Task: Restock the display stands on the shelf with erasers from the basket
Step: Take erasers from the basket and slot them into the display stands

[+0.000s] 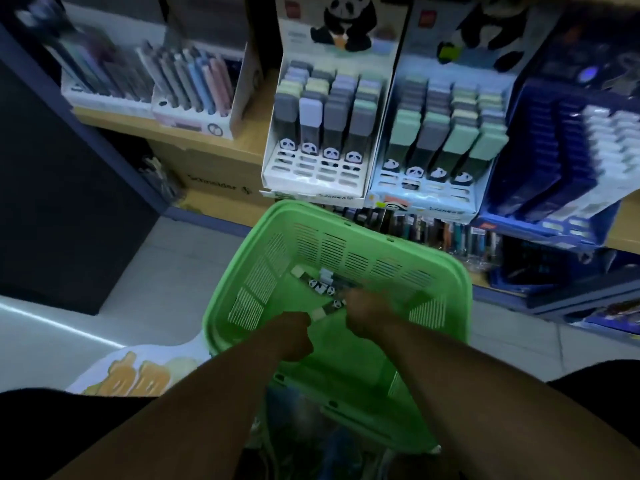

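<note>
One basket, two hands (both inside), two panda stands

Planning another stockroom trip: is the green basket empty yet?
Not empty: a few panda-print erasers lie on the basket floor by both hands.

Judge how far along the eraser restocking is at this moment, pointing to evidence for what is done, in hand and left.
Done: both panda display stands, the white one and the pale blue one, already hold rows of erasers. In hand: both hands are down in the green basket; the left hand seems to pinch one eraser, the right hand is blurred. Left: a few erasers remain in the basket, and the stands' front slots look empty.
</note>
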{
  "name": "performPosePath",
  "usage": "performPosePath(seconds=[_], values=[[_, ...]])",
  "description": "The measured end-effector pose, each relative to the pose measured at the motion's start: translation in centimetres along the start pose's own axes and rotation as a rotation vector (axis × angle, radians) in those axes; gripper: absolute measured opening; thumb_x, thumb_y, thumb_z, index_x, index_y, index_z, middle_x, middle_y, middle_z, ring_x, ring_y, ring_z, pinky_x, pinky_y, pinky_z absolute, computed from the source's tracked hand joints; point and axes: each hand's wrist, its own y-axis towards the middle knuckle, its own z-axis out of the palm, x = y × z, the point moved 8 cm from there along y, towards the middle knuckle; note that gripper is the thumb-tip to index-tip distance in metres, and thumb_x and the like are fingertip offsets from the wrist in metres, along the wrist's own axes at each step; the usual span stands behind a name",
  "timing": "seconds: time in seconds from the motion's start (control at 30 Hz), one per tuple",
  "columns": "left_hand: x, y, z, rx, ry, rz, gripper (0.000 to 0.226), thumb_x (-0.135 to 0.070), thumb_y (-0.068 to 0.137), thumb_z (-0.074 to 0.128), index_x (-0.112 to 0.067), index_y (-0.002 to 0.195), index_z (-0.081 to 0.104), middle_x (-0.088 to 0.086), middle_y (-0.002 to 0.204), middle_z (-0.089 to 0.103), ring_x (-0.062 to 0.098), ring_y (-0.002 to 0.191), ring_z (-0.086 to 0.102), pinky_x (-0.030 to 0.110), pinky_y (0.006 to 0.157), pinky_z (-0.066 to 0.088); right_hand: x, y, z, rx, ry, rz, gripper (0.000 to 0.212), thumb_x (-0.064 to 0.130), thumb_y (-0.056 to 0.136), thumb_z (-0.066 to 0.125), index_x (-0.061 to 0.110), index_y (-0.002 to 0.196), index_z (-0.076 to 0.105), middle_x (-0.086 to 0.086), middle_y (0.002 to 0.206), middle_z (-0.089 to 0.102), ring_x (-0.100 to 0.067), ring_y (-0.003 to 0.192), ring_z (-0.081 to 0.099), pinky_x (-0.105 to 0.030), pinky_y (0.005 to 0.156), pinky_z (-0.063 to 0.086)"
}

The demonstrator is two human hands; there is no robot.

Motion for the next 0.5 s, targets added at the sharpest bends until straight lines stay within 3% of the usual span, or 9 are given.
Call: performPosePath(seconds=[0.07, 0.17, 0.3, 0.37, 0.43, 0.5], values=[[0.2, 1.5, 1.3, 0.006, -0.024, 0.000, 0.056, -0.026, 0.095, 0.064, -0.018, 0.147, 0.043, 0.008, 0.147, 0.049, 0.024, 0.127, 0.054, 0.030, 0.101, 0.043, -0.1, 1.5, 3.4, 0.032, -0.016, -0.004, 0.048, 0.002, 0.094, 0.053, 0.013, 0.140, 0.047, -0.014, 0.133, 0.057, -0.032, 0.116, 0.059, -0.039, 0.094, 0.050], [0.9, 3.3, 2.8, 0.021, -0.064, -0.017, 0.056, -0.027, 0.096, 0.064, -0.019, 0.147, 0.043, 0.007, 0.151, 0.044, 0.024, 0.133, 0.048, 0.032, 0.106, 0.040, 1.2, 4.4, 5.4, -0.043, -0.114, -0.058, 0.055, 0.005, 0.092, 0.057, 0.009, 0.145, 0.042, -0.017, 0.142, 0.047, -0.036, 0.125, 0.050, -0.043, 0.101, 0.046], [2.4, 5.1, 3.4, 0.050, -0.098, -0.066, 0.055, -0.023, 0.096, 0.063, -0.016, 0.147, 0.043, 0.010, 0.147, 0.046, 0.026, 0.128, 0.052, 0.036, 0.107, 0.044, 2.7, 7.5, 5.8, -0.184, -0.262, -0.006, 0.086, 0.014, 0.061, 0.086, 0.010, 0.141, 0.054, -0.023, 0.130, 0.057, -0.042, 0.114, 0.056, -0.058, 0.090, 0.050], [3.2, 6.0, 3.2, 0.043, -0.104, -0.096, 0.054, -0.023, 0.096, 0.062, -0.014, 0.146, 0.043, 0.011, 0.148, 0.046, 0.027, 0.131, 0.049, 0.036, 0.108, 0.042, 3.0, 8.0, 6.2, -0.199, -0.210, 0.019, 0.090, 0.022, 0.077, 0.077, 0.011, 0.154, 0.031, -0.023, 0.153, 0.036, -0.044, 0.135, 0.041, -0.068, 0.106, 0.031], [4.1, 6.8, 3.3, 0.062, -0.131, -0.132, 0.052, -0.022, 0.096, 0.064, -0.012, 0.143, 0.045, 0.012, 0.144, 0.050, 0.027, 0.128, 0.052, 0.036, 0.107, 0.044, 3.0, 8.3, 6.4, -0.208, -0.180, 0.043, 0.089, 0.027, 0.089, 0.065, 0.008, 0.158, 0.013, -0.018, 0.163, 0.016, -0.044, 0.143, 0.027, -0.068, 0.114, 0.015], [4.6, 7.4, 3.5, 0.086, -0.173, -0.168, 0.051, -0.019, 0.095, 0.065, -0.011, 0.141, 0.046, 0.012, 0.138, 0.054, 0.026, 0.120, 0.058, 0.038, 0.103, 0.048, 2.8, 8.5, 6.8, -0.213, -0.209, 0.053, 0.095, 0.033, 0.086, 0.069, 0.007, 0.158, 0.014, -0.018, 0.163, 0.018, -0.044, 0.142, 0.028, -0.066, 0.115, 0.016]])
